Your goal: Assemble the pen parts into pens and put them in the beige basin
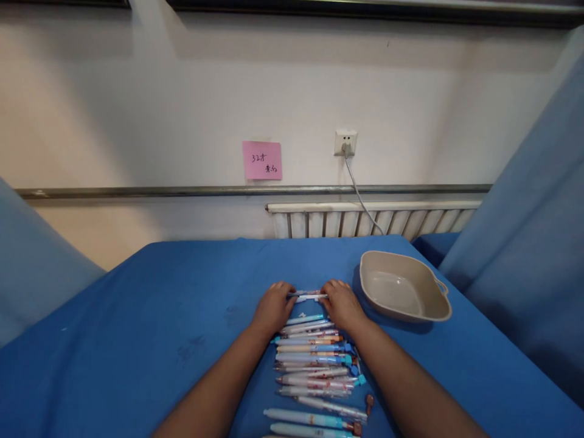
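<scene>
My left hand [275,307] and my right hand [342,304] face each other across a couple of thin pens [310,296]. Fingers of each hand close on one end of these pens, which lie crosswise at the far end of a row. Nearer to me, between my forearms, runs a column of several more pens [314,383], side by side, in white, pink and light blue. Some have blue or brown block-shaped ends pointing right. A small white piece [302,315] lies just below my left fingertips. My fingertips are partly hidden behind the hands.
A beige basin [401,292] with a loop handle stands to the right of my right hand. Blue cloth [137,340] covers the table. Behind it are a radiator [328,222], a pink note [262,160] and a socket [345,143] with a cord. Blue curtains [533,231] hang at both sides.
</scene>
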